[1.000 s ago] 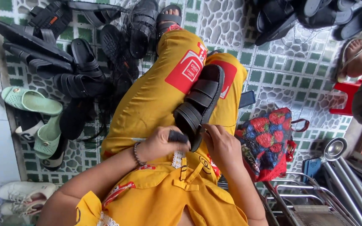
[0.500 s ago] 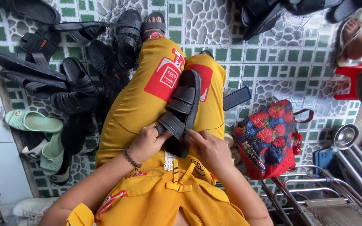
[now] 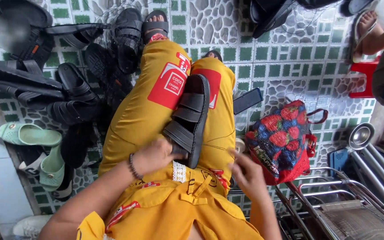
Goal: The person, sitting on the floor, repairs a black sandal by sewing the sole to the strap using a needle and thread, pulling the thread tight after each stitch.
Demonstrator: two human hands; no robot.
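Note:
A black strapped sandal (image 3: pixel 189 118) lies lengthwise on my lap, between my legs in yellow trousers with red patches. My left hand (image 3: pixel 156 155) grips its heel end, fingers curled under the sole. My right hand (image 3: pixel 245 171) is off the sandal, to the right of my right thigh, fingers spread and holding nothing that I can see. It hovers close to a strawberry-print bag (image 3: pixel 281 140) on the floor.
A heap of black sandals (image 3: pixel 67 89) and pale green slippers (image 3: pixel 36 142) lies to my left on the green tiled floor (image 3: pixel 290 58). A dark phone (image 3: pixel 247 100) rests by my right knee. Metal rack (image 3: pixel 343 209) at lower right; another person's foot (image 3: pixel 370 26) on a red stool at upper right.
My right hand has let go of the sandal and moved right toward the bag. The left hand still holds the heel; the sandal now lies flatter on my lap.

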